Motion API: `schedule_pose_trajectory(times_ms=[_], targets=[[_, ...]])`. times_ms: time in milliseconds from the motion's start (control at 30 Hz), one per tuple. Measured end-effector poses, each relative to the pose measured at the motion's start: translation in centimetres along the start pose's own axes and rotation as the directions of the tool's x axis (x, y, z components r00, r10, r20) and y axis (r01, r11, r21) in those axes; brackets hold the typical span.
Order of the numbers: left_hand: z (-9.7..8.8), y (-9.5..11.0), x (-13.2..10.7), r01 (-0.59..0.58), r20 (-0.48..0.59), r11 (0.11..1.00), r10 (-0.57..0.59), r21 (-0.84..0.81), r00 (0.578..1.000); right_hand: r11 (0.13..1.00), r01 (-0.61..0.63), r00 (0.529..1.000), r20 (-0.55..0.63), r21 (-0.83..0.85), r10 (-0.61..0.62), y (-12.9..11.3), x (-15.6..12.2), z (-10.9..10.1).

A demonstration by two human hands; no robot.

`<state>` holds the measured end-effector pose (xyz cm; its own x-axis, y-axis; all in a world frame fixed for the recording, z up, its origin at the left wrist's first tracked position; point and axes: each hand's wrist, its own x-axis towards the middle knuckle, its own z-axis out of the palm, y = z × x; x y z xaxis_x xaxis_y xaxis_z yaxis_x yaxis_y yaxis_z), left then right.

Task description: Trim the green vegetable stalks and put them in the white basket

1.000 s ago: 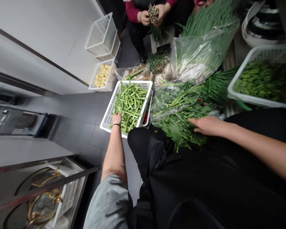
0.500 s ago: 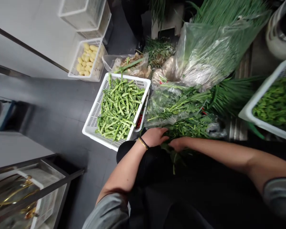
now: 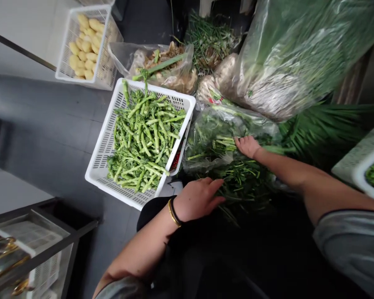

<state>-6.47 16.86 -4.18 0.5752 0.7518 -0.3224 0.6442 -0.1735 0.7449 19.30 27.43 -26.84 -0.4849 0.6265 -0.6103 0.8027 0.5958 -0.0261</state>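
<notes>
My right hand (image 3: 247,146) reaches onto leafy green stalks (image 3: 224,143) in the clear plastic bag (image 3: 202,124), with its fingers curled over the stalk ends. Its fingertips are partly hidden among the greens. My left hand (image 3: 201,199), with a band at the wrist, hovers over my lap with its fingers apart and nothing visibly held. Loose dark leaves (image 3: 246,178) lie just beyond it. To the left stands a white slotted basket (image 3: 101,155) of cut green stems (image 3: 143,145).
A basket of peeled potatoes (image 3: 87,45) is at the upper left. Bags of vegetable scraps (image 3: 165,66) and long green onions (image 3: 283,79) lie ahead. Red pieces (image 3: 175,160) show beside the stem basket. A metal rack (image 3: 65,241) is at lower left, another greens crate (image 3: 361,174) at right.
My right hand has moved forward from beside my left hand to the stalks in the bag. My left hand has drawn back slightly with fingers apart. The view has moved closer.
</notes>
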Motion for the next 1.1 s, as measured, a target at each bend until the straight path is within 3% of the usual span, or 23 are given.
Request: schedule_pose_trajectory(times_ms=[67, 167, 300, 367, 433, 533, 600, 667, 733, 800, 833, 867, 900, 967, 1033, 1100], targets=[[0.2, -0.1, 0.1, -0.003, -0.006, 1.0, 0.003, -0.006, 1.0, 1.0, -0.014, 0.999, 0.048, -0.003, 0.014, 0.1, -0.2, -1.4], [0.1, -0.4, 0.0, -0.019, -0.057, 0.999, 0.017, -0.043, 0.998, 1.0, 0.013, 0.991, 0.135, -0.003, -0.012, 1.1, -1.4, -5.2], [0.1, 0.1, 0.1, -0.023, -0.263, 0.999, 0.01, -0.047, 0.965, 0.993, 0.086, 0.981, 0.179, -0.079, -0.071, 0.7, -6.9, -11.8], [0.8, 0.9, 0.4, -0.046, -0.322, 0.999, 0.049, 0.018, 0.945, 0.968, 0.192, 0.978, 0.114, -0.164, -0.174, -1.5, -10.9, -14.6], [2.1, 1.8, 0.8, -0.079, -0.302, 0.996, 0.085, 0.032, 0.949, 0.914, 0.324, 0.943, 0.001, -0.243, -0.334, -4.5, -14.8, -16.6], [4.9, 3.1, 1.2, -0.008, -0.132, 0.977, -0.02, -0.212, 0.991, 0.822, 0.444, 0.83, -0.181, -0.358, -0.527, -8.7, -19.5, -18.2], [6.6, 3.8, 0.6, 0.103, 0.018, 0.859, -0.109, -0.501, 0.994, 0.788, 0.435, 0.754, -0.303, -0.435, -0.583, -10.0, -22.0, -18.9], [7.8, 4.5, -0.6, 0.153, 0.07, 0.631, -0.155, -0.76, 0.985, 0.813, 0.361, 0.674, -0.475, -0.457, -0.566, -10.3, -24.6, -19.5], [8.3, 5.3, -2.2, 0.113, 0.028, 0.406, -0.209, -0.907, 0.977, 0.908, 0.279, 0.575, -0.702, -0.313, -0.419, -10.0, -27.2, -19.7], [8.4, 6.2, -3.8, 0.063, -0.005, 0.278, -0.239, -0.959, 0.971, 0.963, 0.27, 0.508, -0.853, 0.021, -0.124, -9.9, -29.2, -19.1], [8.2, 6.7, -4.5, 0.051, -0.012, 0.253, -0.241, -0.966, 0.97, 0.926, 0.309, 0.521, -0.853, 0.218, 0.027, -10.0, -29.7, -18.5], [8.1, 7.2, -5.1, 0.043, -0.017, 0.247, -0.236, -0.968, 0.972, 0.843, 0.358, 0.57, -0.809, 0.402, 0.143, -10.3, -29.8, -17.8], [7.9, 7.8, -5.7, 0.04, -0.019, 0.255, -0.224, -0.966, 0.974, 0.726, 0.406, 0.643, -0.738, 0.555, 0.204, -10.8, -29.5, -17.1], [7.7, 8.9, -6.5, 0.033, -0.021, 0.276, -0.188, -0.961, 0.982, 0.443, 0.476, 0.775, -0.6, 0.76, 0.196, -12.0, -28.2, -16.0], [7.6, 9.7, -7.1, -0.001, -0.043, 0.258, -0.155, -0.966, 0.987, 0.156, 0.51, 0.821, -0.533, 0.846, 0.204, -13.0, -26.8, -15.3], [7.7, 10.1, -7.7, -0.081, -0.112, 0.192, -0.158, -0.978, 0.981, -0.081, 0.544, 0.815, -0.503, 0.835, 0.289, -13.5, -26.1, -15.1]])
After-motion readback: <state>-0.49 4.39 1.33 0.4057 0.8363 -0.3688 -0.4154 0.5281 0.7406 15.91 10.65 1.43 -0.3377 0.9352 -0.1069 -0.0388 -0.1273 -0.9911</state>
